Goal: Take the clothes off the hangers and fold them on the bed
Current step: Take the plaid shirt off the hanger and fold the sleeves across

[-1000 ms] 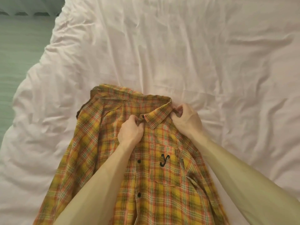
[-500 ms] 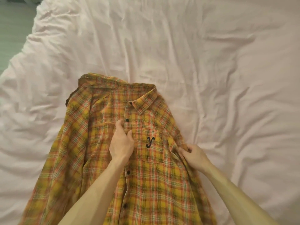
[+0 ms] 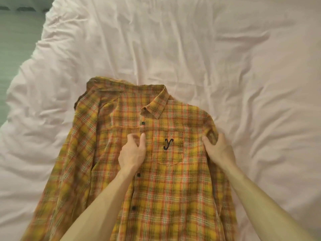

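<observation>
Only the person's arms show, from the hands back as far as the lower edge of the view, which cuts them off. The left hand (image 3: 132,153) and the right hand (image 3: 219,148) are both bare, and so are the left forearm (image 3: 104,206) and the right forearm (image 3: 269,202) along all the length that is visible. The forearms are long and slim, smooth in outline, and look broader toward the bottom edge under the wide-angle lens. Knuckles and faint tendon lines mark the backs of the hands. The fingers (image 3: 130,137) of the left hand are blurred, so their nails cannot be made out.
</observation>
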Action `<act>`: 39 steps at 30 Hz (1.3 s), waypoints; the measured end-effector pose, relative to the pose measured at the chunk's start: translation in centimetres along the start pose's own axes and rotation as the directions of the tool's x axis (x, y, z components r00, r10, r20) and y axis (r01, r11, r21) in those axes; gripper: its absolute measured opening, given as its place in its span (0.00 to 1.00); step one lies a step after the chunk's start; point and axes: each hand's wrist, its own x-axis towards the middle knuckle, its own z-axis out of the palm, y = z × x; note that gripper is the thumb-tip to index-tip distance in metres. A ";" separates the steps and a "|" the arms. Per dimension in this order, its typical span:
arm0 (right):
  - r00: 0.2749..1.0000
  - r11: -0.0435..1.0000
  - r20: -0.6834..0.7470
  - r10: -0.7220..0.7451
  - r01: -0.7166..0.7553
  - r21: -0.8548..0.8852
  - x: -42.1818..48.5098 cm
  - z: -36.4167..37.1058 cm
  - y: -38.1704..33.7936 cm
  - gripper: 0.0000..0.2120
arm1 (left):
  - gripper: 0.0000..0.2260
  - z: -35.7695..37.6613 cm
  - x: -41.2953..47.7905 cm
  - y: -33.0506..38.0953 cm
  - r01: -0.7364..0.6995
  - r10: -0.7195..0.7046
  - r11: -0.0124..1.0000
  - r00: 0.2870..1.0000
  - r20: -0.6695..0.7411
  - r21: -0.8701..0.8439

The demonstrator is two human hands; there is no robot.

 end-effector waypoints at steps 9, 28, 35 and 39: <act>0.994 0.999 -0.111 -0.019 0.015 -0.034 0.0 1.0 3.1 0.15 | 0.16 -1.2 1.4 -1.9 0.081 -0.072 0.994 0.989 -0.128 0.070; 0.921 0.715 0.324 -0.216 0.375 -0.590 -2.1 5.8 0.6 0.36 | 0.26 3.2 -4.7 -5.0 -0.526 0.404 0.625 0.850 0.338 0.577; 0.971 0.737 0.132 -0.198 0.236 -0.634 -6.1 7.7 -3.5 0.32 | 0.26 -2.3 -5.2 -10.0 -0.570 0.521 0.619 0.813 0.259 0.540; 0.890 0.726 0.154 -0.428 0.441 -0.529 -11.6 11.6 -6.8 0.28 | 0.27 -7.1 -6.3 -14.3 -0.397 0.473 0.798 0.879 -0.063 0.454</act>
